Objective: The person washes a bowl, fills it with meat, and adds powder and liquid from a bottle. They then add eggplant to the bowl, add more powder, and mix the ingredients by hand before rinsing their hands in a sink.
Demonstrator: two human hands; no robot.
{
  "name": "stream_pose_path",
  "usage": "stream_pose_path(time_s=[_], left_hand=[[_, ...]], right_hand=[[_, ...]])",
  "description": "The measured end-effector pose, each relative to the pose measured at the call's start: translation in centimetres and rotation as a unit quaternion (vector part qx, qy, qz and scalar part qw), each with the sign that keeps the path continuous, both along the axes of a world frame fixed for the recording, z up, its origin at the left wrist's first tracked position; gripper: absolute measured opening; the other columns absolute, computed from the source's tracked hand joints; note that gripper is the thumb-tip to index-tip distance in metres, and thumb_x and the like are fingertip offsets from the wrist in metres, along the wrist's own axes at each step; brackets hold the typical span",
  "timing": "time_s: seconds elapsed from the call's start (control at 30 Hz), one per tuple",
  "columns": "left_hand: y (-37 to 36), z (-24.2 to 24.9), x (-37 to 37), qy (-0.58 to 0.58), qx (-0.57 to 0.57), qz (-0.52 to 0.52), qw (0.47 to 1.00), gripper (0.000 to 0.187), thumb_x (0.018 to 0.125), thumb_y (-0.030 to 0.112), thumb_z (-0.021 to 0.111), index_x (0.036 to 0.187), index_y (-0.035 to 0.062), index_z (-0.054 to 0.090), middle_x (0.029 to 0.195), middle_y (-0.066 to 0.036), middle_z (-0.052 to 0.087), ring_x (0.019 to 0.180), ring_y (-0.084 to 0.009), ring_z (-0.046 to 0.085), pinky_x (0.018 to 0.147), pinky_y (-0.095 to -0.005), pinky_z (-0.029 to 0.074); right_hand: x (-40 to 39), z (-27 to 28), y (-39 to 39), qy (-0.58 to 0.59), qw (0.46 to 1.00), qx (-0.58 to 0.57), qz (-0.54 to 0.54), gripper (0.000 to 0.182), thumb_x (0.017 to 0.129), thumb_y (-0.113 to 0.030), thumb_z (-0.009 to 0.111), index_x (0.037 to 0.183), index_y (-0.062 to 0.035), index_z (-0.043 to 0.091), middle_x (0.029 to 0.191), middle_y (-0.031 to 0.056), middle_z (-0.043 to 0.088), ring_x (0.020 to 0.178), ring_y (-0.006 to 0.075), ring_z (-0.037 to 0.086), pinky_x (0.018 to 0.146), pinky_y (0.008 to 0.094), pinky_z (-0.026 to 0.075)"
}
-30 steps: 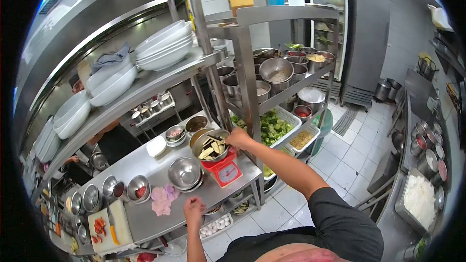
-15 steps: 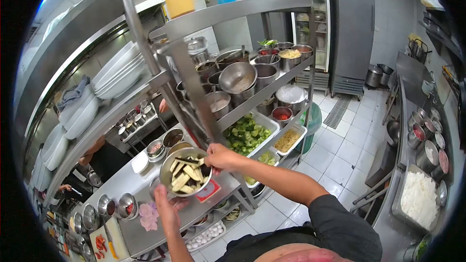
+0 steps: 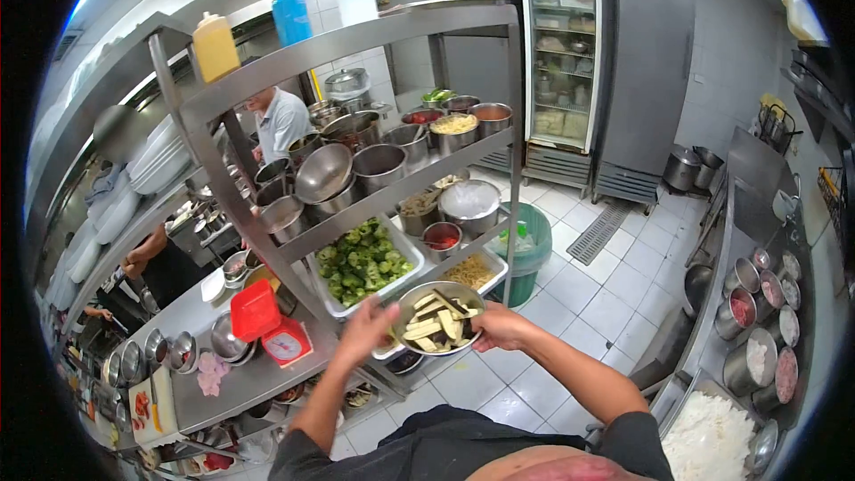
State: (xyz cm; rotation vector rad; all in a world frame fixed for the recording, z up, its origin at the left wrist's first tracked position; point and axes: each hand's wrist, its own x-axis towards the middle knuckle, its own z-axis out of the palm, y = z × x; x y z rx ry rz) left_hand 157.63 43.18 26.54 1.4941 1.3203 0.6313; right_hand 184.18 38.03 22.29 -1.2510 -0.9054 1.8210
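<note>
A metal bowl [image 3: 438, 354] of cut eggplant pieces [image 3: 439, 321] is in front of my body, over the aisle beside the rack. My right hand [image 3: 501, 331] grips its right rim, fingers mostly hidden behind the metal. At the left rim is my left hand [image 3: 363, 335], smeared by motion, with its fingers pointing up. Just beyond the bowl, a white basket of green vegetable pieces [image 3: 365, 260] and a tray of pale yellow strips [image 3: 470, 273] sit on the rack's lower shelf.
A red kitchen scale [image 3: 285, 341] with a red tray [image 3: 255, 310] stands on the left counter, near a cutting board [image 3: 163, 396]. Pots fill the metal rack [image 3: 392, 187]. A green bin [image 3: 525, 258] stands behind it. White rice [image 3: 708, 445] and metal containers line the right counter.
The bowl and both hands have moved right, away from the counter and scale. My view has turned right. The scale's red tray now shows, and another person appears behind the rack.
</note>
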Motion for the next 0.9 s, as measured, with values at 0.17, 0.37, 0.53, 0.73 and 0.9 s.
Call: stream_pose_path(time_s=[0.17, 0.37, 0.53, 0.73, 0.9], left_hand=[[6.3, 14.4, 6.4, -0.012, 0.480, 0.038, 0.876, 0.059, 0.083, 0.031, 0.069, 0.128, -0.0014, 0.048, 0.117, -0.017, 0.058, 0.106, -0.0242, 0.056, 0.091, -0.0355, 0.045], [17.3, 34.5, 13.9, 0.076, 0.745, 0.190, 0.634, 0.082, 0.076, 0.059, 0.067, 0.125, -0.0044, 0.048, 0.116, -0.024, 0.057, 0.110, -0.0364, 0.054, 0.094, -0.0399, 0.042], [31.7, 41.5, 12.9, 0.199, 0.669, 0.336, 0.632, 0.117, 0.063, 0.069, 0.071, 0.135, -0.0134, 0.030, 0.126, -0.033, 0.049, 0.112, -0.0418, 0.054, 0.099, -0.0425, 0.042], [38.9, 44.6, 8.8, 0.329, 0.571, 0.250, 0.709, 0.083, 0.073, 0.064, 0.064, 0.123, -0.0016, 0.057, 0.127, -0.021, 0.054, 0.124, -0.0248, 0.046, 0.105, -0.0370, 0.032], [38.2, 43.9, 8.5, 0.299, 0.573, 0.198, 0.737, 0.060, 0.089, 0.052, 0.047, 0.123, 0.0043, 0.060, 0.132, -0.008, 0.055, 0.130, -0.0202, 0.042, 0.113, -0.0355, 0.018]], right_hand=[[8.3, -3.6, -0.1, -0.002, 0.997, 0.003, -0.081, 0.047, 0.079, -0.001, 0.049, 0.125, -0.0032, 0.037, 0.092, 0.0131, 0.058, 0.059, 0.0179, 0.061, 0.052, 0.0323, 0.056], [18.7, -5.7, 4.0, 0.065, 0.995, -0.011, -0.079, 0.052, 0.080, 0.005, 0.046, 0.128, -0.0056, 0.032, 0.090, 0.0148, 0.059, 0.060, 0.0191, 0.062, 0.051, 0.0307, 0.058], [26.2, -4.8, 6.5, 0.074, 0.983, -0.015, -0.170, 0.055, 0.076, 0.007, 0.047, 0.129, -0.0056, 0.038, 0.092, 0.0134, 0.062, 0.062, 0.0182, 0.063, 0.047, 0.0281, 0.057], [37.3, -5.6, 8.6, -0.011, 0.968, 0.023, -0.251, 0.061, 0.068, 0.003, 0.049, 0.128, -0.0078, 0.041, 0.082, 0.0107, 0.062, 0.048, 0.0164, 0.059, 0.037, 0.0272, 0.052], [44.3, -5.4, 12.2, -0.009, 0.963, 0.017, -0.270, 0.056, 0.068, 0.005, 0.046, 0.123, -0.0034, 0.043, 0.078, 0.0127, 0.061, 0.049, 0.0175, 0.059, 0.038, 0.0270, 0.051]])
